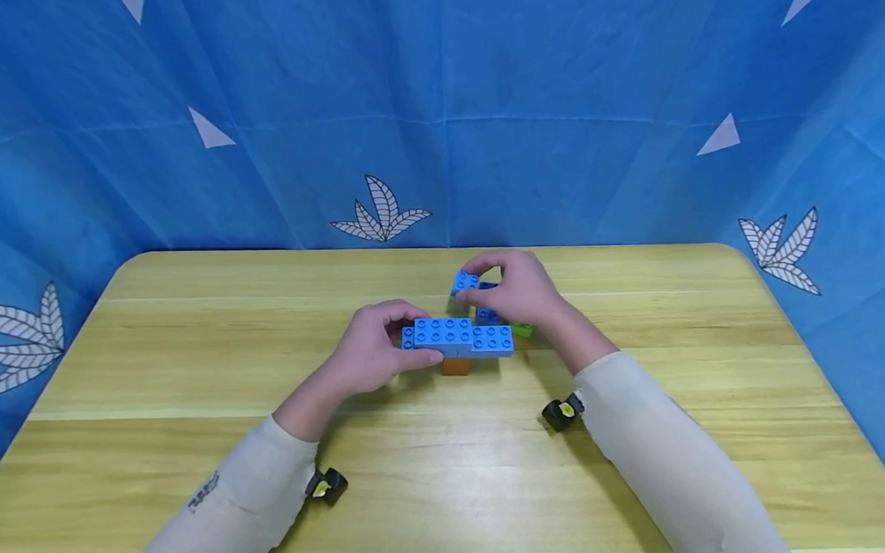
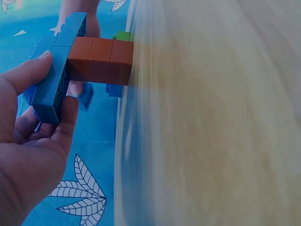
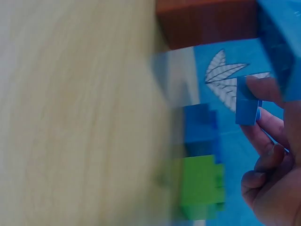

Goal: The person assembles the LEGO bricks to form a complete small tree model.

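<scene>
A T-shaped toy brick build stands mid-table: light blue bricks (image 1: 443, 331) laid lengthwise on a column of orange-brown bricks (image 2: 99, 60). My left hand (image 1: 375, 351) grips the left end of its blue top, thumb on the near side and fingers on the far side. Beyond the build, my right hand (image 1: 520, 287) pinches a small light blue brick (image 3: 246, 101) between thumb and fingers, above the tabletop. Beneath and beside that hand are a darker blue brick (image 1: 487, 314) and a green brick (image 3: 199, 181), partly hidden in the head view.
The wooden table (image 1: 453, 476) ends at the back against a blue cloth (image 1: 433, 101) with leaf and triangle prints. Black wrist cameras (image 1: 562, 412) hang by both sleeves (image 1: 646, 433).
</scene>
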A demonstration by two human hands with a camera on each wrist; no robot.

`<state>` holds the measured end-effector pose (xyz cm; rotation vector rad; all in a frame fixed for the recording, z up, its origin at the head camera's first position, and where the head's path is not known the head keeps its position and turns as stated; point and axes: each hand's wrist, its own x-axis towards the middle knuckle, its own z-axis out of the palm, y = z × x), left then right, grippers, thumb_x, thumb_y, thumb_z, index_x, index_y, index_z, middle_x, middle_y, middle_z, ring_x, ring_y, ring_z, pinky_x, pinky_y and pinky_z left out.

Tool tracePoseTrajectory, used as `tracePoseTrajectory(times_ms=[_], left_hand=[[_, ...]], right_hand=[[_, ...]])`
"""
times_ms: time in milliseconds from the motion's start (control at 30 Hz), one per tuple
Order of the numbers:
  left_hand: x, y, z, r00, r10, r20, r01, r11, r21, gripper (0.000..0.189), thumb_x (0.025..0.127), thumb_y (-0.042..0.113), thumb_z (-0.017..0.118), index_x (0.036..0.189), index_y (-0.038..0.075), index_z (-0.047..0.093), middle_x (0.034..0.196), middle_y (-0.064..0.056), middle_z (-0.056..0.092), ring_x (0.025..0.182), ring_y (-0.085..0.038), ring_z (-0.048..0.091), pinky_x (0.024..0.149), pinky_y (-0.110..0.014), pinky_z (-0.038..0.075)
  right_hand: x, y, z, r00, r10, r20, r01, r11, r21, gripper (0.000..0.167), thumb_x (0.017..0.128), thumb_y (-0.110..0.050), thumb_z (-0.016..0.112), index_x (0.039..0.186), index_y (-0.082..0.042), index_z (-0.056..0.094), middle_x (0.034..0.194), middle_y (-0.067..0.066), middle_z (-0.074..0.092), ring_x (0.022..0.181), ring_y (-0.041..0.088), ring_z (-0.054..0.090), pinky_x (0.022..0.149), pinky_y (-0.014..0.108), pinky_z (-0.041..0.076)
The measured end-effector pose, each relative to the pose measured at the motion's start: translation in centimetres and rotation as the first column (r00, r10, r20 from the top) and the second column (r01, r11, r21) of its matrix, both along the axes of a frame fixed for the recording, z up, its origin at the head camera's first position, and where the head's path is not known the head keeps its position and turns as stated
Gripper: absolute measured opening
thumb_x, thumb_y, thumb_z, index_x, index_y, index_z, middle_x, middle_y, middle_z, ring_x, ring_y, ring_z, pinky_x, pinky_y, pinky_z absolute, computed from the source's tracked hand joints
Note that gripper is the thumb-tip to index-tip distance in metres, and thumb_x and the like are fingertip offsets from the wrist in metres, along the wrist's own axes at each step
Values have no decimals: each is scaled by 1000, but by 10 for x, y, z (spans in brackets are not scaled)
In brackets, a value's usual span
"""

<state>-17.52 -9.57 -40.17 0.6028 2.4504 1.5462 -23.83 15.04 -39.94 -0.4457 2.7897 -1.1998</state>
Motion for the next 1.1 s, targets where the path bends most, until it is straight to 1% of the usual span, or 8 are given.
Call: tracePoseTrajectory(times_ms=[200,267,300,367,467,533,867,1100], left_hand=[[0,1,1,1000,-3,-2,3,1000,-4,39,79,19,88,112,6,72,101,-3,66,88,-25,57,75,-38,50],[0,1,1,1000,-2,6,2,1000,-7,39,79,18,88,112,6,72,102,-3,66,87,-25,57,75,-38,50],[0,2,2,1000,0,8,0,1000,-10,39,79,18,88,112,6,72,102,-3,66,87,-25,57,75,-38,50],[0,2,3,1000,3,14,-3,1000,-13,39,79,18,88,112,6,71,102,-3,66,88,-25,57,75,-38,50],[0,2,3,1000,9,16,-8,1000,-23,39,79,18,88,113,6,71,102,-3,66,88,-26,56,75,-38,50],[0,2,4,1000,10,15,-10,1000,-27,40,79,18,88,113,6,71,102,-4,66,88,-26,56,75,-38,50],[-2,1,2,1000,14,20,-13,1000,-19,40,78,18,89,112,6,72,103,-4,66,87,-26,57,75,-38,50],[-1,1,1,1000,16,14,-16,1000,-14,39,78,17,88,112,5,72,101,-4,66,86,-26,57,74,-39,50]], right_hand=[[12,7,12,999,10,-30,-12,998,-68,37,84,-33,82,115,-16,74,113,-2,68,112,26,57,92,45,45],[16,10,15,1000,10,-29,-13,995,-98,35,83,-32,83,114,-16,74,112,-2,68,110,26,57,90,45,46],[18,12,16,1000,9,-28,-12,994,-110,35,83,-31,83,113,-16,75,111,-3,68,105,26,57,86,43,46],[23,15,18,999,9,-35,-14,991,-134,34,83,-30,84,112,-15,75,110,-2,69,83,27,56,71,40,45],[32,20,20,999,8,-43,-15,987,-160,33,82,-30,84,111,-16,76,108,-3,69,57,26,41,54,35,34],[38,23,22,998,17,-53,-26,984,-176,33,82,-29,84,111,-15,76,107,-2,69,49,25,29,48,34,28],[63,28,28,994,84,-71,-97,975,-201,33,79,-21,87,109,-12,76,103,0,70,49,23,29,47,32,26],[71,28,23,988,129,-85,-142,976,-168,33,80,-20,87,110,-12,76,100,-1,69,51,27,33,49,31,27]])
